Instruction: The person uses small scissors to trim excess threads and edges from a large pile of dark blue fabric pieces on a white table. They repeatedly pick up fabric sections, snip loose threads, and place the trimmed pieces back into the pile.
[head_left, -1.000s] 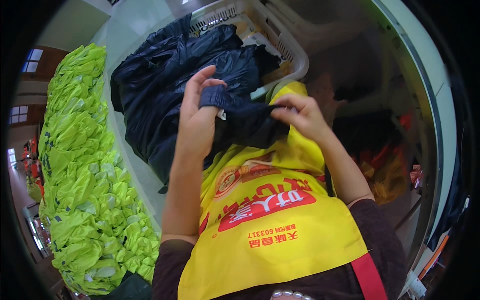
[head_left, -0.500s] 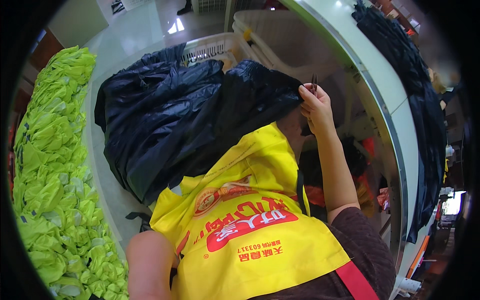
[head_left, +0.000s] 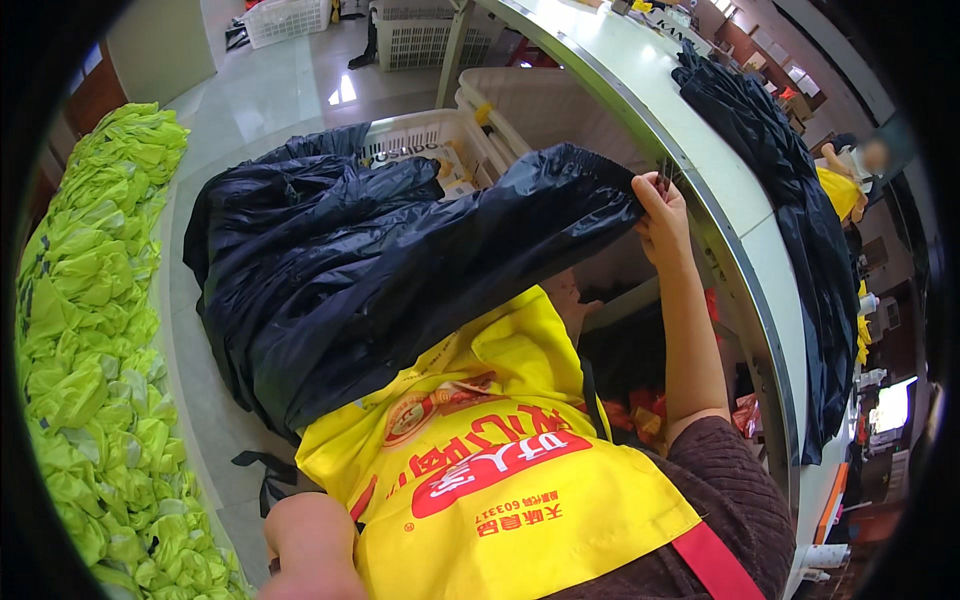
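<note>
My right hand [head_left: 662,212] pinches the corner of a glossy dark navy garment [head_left: 400,260] with a gathered edge. The fabric is drawn taut up to the right, while the rest lies bunched over my lap. Dark slender blades, like those of small thread snips [head_left: 664,177], stick up from the same hand, mostly hidden by the fingers. My left arm [head_left: 312,535] shows bent at the lower left, but its hand is out of sight. Under the garment I wear a yellow apron [head_left: 520,470] with red print.
A long heap of lime-green garments [head_left: 90,350] runs along the left. White plastic baskets [head_left: 480,135] stand beyond the navy fabric. A pale worktable [head_left: 720,170] curves along the right, with more dark garments [head_left: 760,200] on it. Another person [head_left: 848,175] is at the far right.
My right hand has moved up and to the right, pulling the garment's edge with it and stretching the fabric. The view has tilted up slightly, showing more baskets at the back.
</note>
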